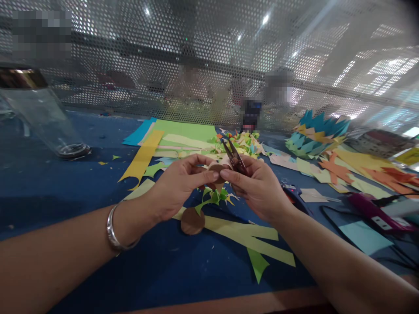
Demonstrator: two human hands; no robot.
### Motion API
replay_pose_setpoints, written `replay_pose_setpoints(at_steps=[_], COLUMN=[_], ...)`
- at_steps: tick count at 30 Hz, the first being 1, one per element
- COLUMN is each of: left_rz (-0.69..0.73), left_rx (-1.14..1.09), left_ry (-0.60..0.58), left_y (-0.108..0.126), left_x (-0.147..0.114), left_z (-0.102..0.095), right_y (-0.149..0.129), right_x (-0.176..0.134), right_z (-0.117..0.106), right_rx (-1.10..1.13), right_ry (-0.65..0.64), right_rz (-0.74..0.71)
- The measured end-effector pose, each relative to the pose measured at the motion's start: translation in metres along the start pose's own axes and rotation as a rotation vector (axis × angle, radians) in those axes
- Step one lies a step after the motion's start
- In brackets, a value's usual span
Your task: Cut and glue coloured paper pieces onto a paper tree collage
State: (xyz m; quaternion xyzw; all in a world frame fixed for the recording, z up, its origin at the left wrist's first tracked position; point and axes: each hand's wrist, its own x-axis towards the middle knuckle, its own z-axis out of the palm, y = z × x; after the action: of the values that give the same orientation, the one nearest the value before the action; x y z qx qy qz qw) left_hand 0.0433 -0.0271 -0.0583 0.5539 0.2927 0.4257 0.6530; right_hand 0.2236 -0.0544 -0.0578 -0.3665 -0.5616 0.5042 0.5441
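My left hand pinches a small brown round piece, apparently paper, between thumb and fingers. From the other side, my right thumb meets the same piece, while my right hand also keeps hold of dark scissors. The scissor blades point up and away, slightly apart. Below the hands, a second brown disc lies flat on pale yellow paper strips, with a green scrap touching its upper edge. Fingers on the far side of the held piece are partly hidden.
Coloured paper sheets and a heap of cut scraps lie beyond the hands on the blue table. A clear bottle stands left. Right are a spiky paper crown, a purple power strip and black cables. Perforated metal mesh borders the back.
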Motion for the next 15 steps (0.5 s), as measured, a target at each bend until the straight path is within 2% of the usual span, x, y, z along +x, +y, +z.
replay_pose_setpoints(at_steps=[5,7,11,15], left_rz=[-0.094,-0.111,-0.041,0.052], left_rx=[-0.019,-0.040,-0.009,0.058], left_ry=[0.201,0.174,0.080,0.092], left_y=[-0.0025,-0.0028,-0.0035,-0.0019], left_x=[0.0002,-0.0002,-0.0011,-0.0007], left_z=[0.0036,0.0046,0.0042,0.0016], right_y=[0.0018,0.0026,0.0030,0.0017], right_x=[0.0014,0.0018,0.0015,-0.0005], right_z=[-0.0003,-0.0005,-0.0011,-0.0026], right_rx=[-0.068,-0.090,-0.095,-0.193], right_ry=[0.046,0.055,0.047,0.060], right_rz=[-0.014,-0.016,-0.025,-0.071])
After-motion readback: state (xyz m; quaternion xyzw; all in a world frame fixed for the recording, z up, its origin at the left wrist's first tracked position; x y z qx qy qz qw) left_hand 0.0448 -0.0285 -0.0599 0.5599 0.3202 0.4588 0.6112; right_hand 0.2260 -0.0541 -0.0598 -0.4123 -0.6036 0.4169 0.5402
